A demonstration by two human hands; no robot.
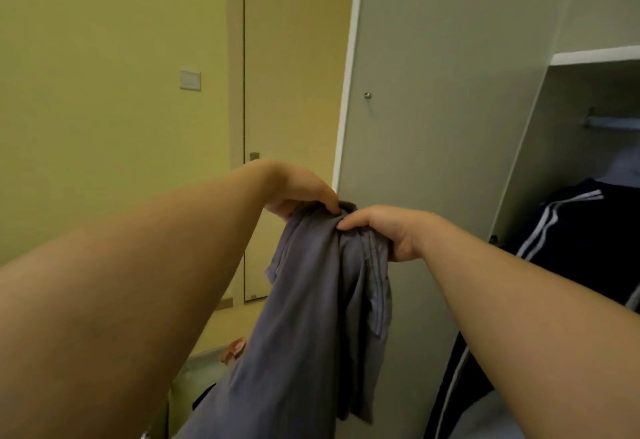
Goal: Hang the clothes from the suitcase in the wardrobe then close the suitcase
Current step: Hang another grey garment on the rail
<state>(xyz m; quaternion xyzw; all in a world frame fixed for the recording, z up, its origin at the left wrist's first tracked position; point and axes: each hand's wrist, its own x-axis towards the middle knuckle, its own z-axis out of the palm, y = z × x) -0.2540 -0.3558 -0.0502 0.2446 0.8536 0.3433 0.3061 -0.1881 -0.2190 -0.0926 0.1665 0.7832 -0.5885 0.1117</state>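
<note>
I hold a grey-blue garment (311, 303) up in front of me with both arms stretched out. My left hand (298, 193) pinches the bunched top edge between thumb and fingers, and my right hand (384, 231) grips the same bunch just beside it, fingers curled into the cloth. The rest of the fabric hangs down in loose folds (what kind of garment it is I cannot tell). Behind it stands the wardrobe door (436, 109), pale, with a small round knob (367, 95). To the right the wardrobe is open, with a rail (609, 123) under a shelf (595, 56) and a dark jacket with white stripes (585, 231) inside.
</note>
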